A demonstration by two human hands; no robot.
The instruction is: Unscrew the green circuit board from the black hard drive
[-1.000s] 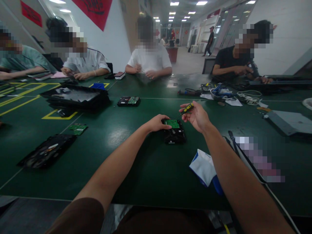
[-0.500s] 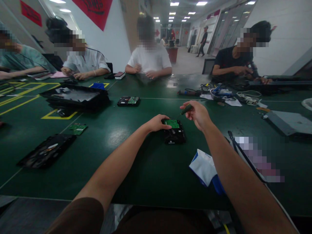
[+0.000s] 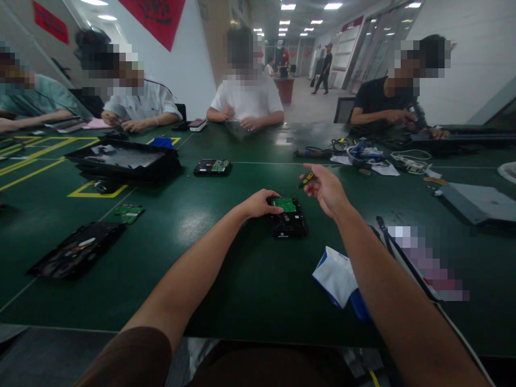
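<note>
A black hard drive (image 3: 288,221) with a green circuit board on top lies on the green table (image 3: 226,269) in front of me. My left hand (image 3: 258,203) rests against the drive's left edge, fingers curled on it. My right hand (image 3: 327,188) hovers just right of and above the drive, pinching a small yellow-and-black screwdriver (image 3: 303,181). The tool's tip slants down-left toward the drive's far right corner.
A white-and-blue bag (image 3: 337,278) lies near my right forearm. Another drive (image 3: 213,167), a black tray (image 3: 123,159), a loose green board (image 3: 129,213) and an opened drive (image 3: 76,257) sit to the left. Cables and tools (image 3: 363,153) lie far right. Several people work around the table.
My right hand has turned the screwdriver in its fingers, so the tip now points down toward the drive. My left hand has stayed on the drive.
</note>
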